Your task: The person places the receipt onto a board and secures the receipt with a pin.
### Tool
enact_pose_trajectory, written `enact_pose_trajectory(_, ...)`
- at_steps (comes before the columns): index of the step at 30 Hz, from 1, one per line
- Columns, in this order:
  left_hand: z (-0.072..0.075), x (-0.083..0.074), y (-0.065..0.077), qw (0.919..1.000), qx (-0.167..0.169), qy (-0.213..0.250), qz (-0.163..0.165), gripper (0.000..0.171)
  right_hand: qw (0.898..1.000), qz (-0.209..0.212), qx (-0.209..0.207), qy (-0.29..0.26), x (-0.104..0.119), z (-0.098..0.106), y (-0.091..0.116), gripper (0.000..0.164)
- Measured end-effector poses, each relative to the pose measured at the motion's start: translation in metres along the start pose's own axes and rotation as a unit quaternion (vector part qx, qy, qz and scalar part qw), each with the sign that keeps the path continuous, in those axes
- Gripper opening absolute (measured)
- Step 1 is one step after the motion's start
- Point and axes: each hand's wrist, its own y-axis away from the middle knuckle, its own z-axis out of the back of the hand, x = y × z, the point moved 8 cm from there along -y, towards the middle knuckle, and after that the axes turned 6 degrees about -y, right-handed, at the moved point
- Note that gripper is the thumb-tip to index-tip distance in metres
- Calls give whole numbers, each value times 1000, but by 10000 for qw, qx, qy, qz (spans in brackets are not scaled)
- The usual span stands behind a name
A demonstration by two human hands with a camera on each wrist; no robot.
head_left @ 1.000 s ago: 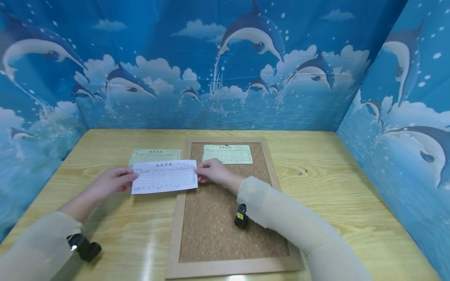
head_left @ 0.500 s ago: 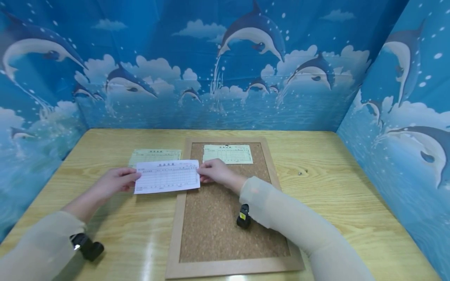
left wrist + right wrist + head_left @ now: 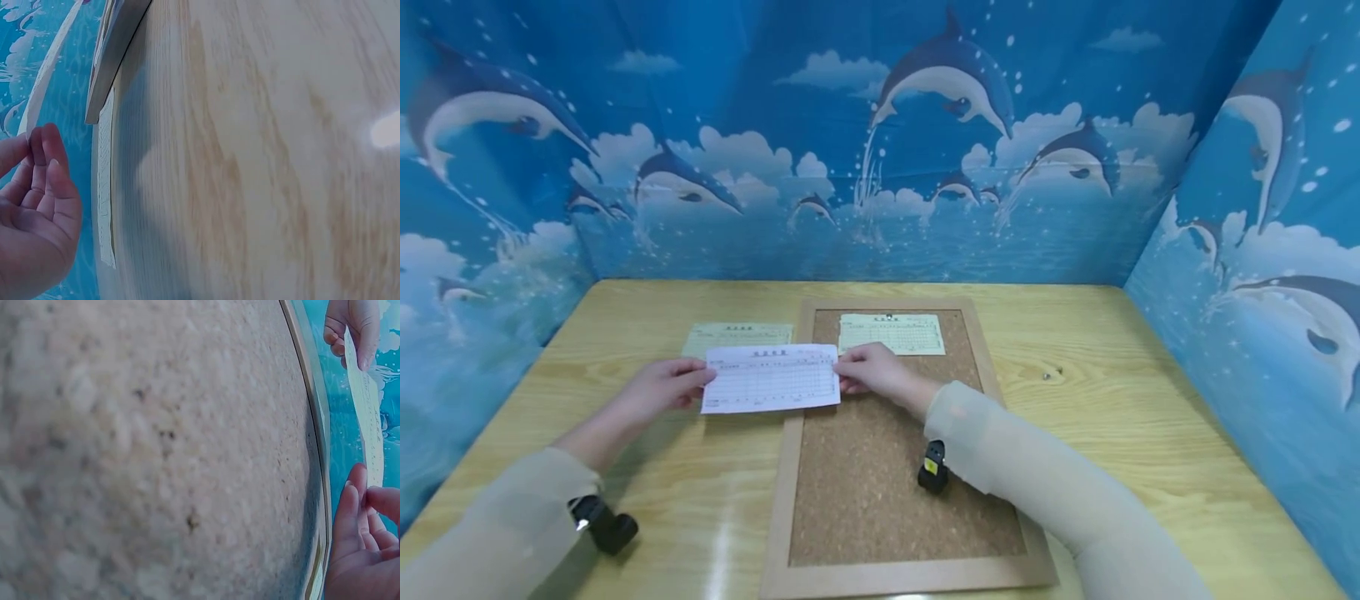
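Observation:
A white printed form (image 3: 771, 382) is held up between both hands in the head view. My left hand (image 3: 664, 386) pinches its left edge between thumb and fingers, and my right hand (image 3: 880, 372) pinches the right edge. The sheet hangs above the table and the left frame of a cork board (image 3: 910, 483). In the left wrist view the paper (image 3: 47, 72) shows edge-on, raised off the table. The right wrist view has the same sheet (image 3: 365, 412) stretched between the two hands. A pale green form (image 3: 891, 335) is fixed to the board's top with a pushpin (image 3: 889, 317).
Another greenish form (image 3: 737, 333) lies on the wooden table (image 3: 1120, 417) behind the white sheet, partly hidden by it. A couple of small metallic pins (image 3: 1052, 374) lie right of the board. Dolphin-print curtains (image 3: 880, 233) stand at the back and sides.
Both hands have carried the white form a little to the right, toward the cork board. The head view has shifted slightly as well. The grip on the paper looks the same.

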Motion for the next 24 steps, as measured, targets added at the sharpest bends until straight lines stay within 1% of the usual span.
enact_pose_trajectory(2, -1, 0, -2, 10000, -9, 34, -23, 37, 10000, -10, -25, -33, 0, 1, 1, 19)
enact_pose_trajectory(6, -7, 0, -5, 9998, 83, 146, -69, 37, 9999, 32, -99, -46, 0, 5, 3, 19)
enact_pose_trajectory(10, -13, 0, -9, 9998, 137, 101, 40, 37, 9999, -26, -147, -21, -3, 11, 4, 19)
enact_pose_trajectory(14, -16, -2, -13, 9997, 117, -64, 192, 38, 9996, -110, -238, -69, -7, 18, 3, 20)
enact_pose_trajectory(17, -17, -3, -15, 9996, 119, -37, 238, 37, 9996, -148, -221, -77, -9, 20, 2, 20)
enact_pose_trajectory(22, -18, -5, -17, 9996, 158, 104, 209, 35, 9995, -283, -126, -80, -12, 20, 3, 19)
enact_pose_trajectory(24, -18, -6, -17, 9995, 133, 188, 208, 34, 9996, -270, -98, -38, -10, 19, 4, 19)
